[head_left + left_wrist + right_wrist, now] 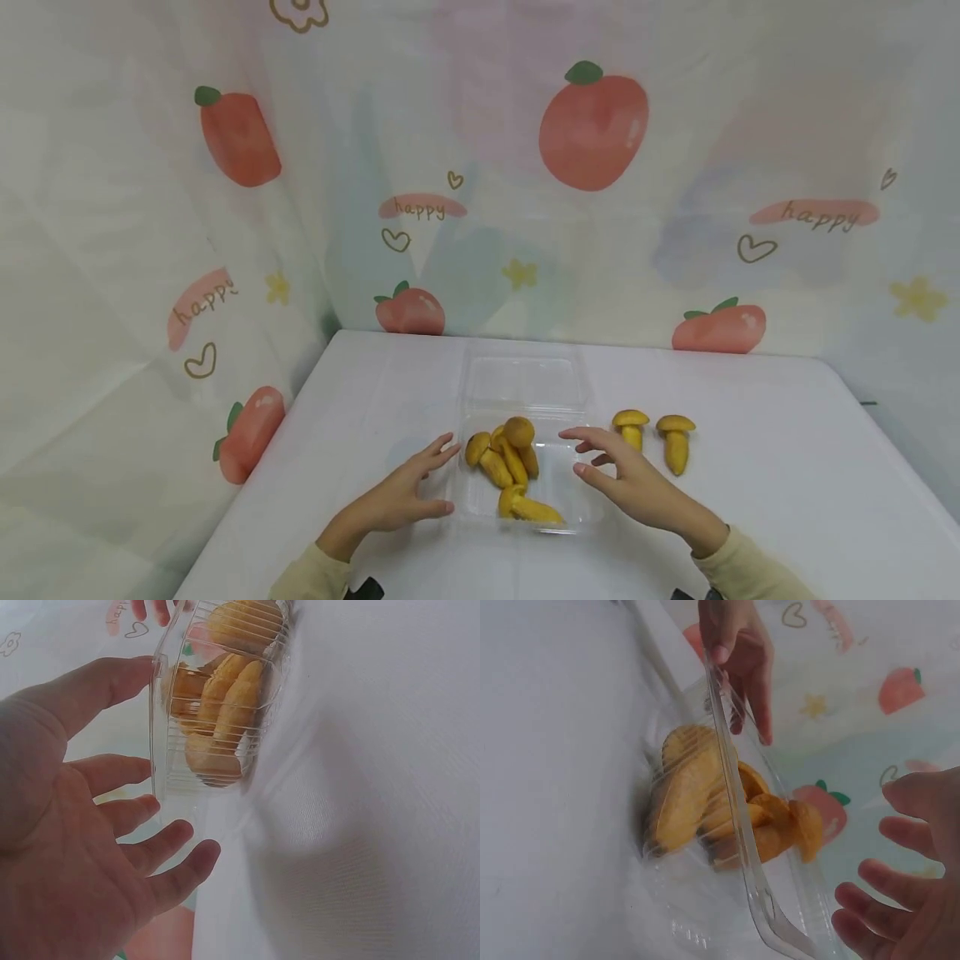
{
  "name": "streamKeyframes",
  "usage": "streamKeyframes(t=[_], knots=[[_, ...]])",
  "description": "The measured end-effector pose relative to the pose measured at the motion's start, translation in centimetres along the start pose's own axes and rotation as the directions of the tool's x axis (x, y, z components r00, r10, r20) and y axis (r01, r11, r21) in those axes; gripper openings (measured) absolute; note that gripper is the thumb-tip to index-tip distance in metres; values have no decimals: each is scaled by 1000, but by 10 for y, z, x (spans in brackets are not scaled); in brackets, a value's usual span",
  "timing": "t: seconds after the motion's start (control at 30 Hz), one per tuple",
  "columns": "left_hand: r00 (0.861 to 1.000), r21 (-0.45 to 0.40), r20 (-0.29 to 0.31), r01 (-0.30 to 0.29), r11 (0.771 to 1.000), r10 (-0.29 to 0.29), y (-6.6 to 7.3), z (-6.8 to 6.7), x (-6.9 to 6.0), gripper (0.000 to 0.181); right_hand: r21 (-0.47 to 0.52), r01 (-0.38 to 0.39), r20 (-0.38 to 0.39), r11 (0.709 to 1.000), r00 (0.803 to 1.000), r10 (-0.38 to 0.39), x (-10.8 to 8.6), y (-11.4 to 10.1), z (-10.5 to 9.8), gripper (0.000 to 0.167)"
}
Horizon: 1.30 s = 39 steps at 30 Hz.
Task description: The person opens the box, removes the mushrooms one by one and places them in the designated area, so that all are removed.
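A clear plastic box [566, 467] stands on the table with its hinged lid [525, 382] folded back away from me. Several yellow-brown mushrooms [513, 463] lie in its left and front parts. My left hand [393, 498] is at the box's left side, fingers spread and thumb apart; in the left wrist view its thumb tip is at the rim [155, 727], and contact is hard to tell. Over the box's right side hovers my right hand [637, 487], its fingers loosely extended and holding nothing. Two more mushrooms [677, 446] lie on the table beyond it, one partly hidden by this hand.
A white cloth covers the table [750, 517]. Behind and to the left hangs a pale printed curtain [487, 275] with red fruit, hearts and lettering, close to the table's far and left edges.
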<state>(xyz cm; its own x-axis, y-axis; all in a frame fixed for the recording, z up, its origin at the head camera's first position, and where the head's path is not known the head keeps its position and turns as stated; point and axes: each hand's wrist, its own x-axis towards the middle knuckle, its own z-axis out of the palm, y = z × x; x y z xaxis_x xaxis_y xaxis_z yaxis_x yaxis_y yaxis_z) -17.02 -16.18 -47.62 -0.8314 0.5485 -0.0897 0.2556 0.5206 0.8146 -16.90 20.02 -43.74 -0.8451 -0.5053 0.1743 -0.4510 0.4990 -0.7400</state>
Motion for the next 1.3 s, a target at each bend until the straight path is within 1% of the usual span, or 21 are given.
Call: streamKeyframes(t=[0.17, 0.33, 0.5, 0.63, 0.83, 1.0, 1.1, 1.3], knots=[[1000, 3, 3, -3, 1000, 3, -1, 0, 0, 81, 36, 29, 104, 999, 994, -33, 6, -4, 12, 39], [1000, -21, 4, 11, 1000, -11, -1, 2, 0, 80, 61, 69, 203, 996, 976, -80, 8, -6, 24, 42], [1000, -27, 16, 10, 1000, -9, 0, 5, 0, 80, 72, 43, 276, 996, 959, -62, 9, -4, 31, 42], [1000, -8, 5, 0, 1000, 0, 2, 4, -1, 80, 73, 52, 306, 996, 949, -72, 13, -1, 35, 41], [1000, -1, 0, -15, 1000, 15, 3, 0, -1, 80, 87, 63, 344, 994, 935, -90, 19, 2, 38, 38], [1000, -3, -1, -9, 1000, 9, 1, 0, -1, 80, 87, 77, 376, 993, 921, -104, 20, 4, 39, 39], [1000, 2, -4, -13, 1000, 13, 1, 0, 0, 80, 79, 86, 383, 993, 917, -110, 22, 3, 38, 41], [1000, -9, 0, -12, 1000, 12, 3, -1, 0, 80, 66, 35, 397, 997, 916, -58, 23, 2, 38, 42]])
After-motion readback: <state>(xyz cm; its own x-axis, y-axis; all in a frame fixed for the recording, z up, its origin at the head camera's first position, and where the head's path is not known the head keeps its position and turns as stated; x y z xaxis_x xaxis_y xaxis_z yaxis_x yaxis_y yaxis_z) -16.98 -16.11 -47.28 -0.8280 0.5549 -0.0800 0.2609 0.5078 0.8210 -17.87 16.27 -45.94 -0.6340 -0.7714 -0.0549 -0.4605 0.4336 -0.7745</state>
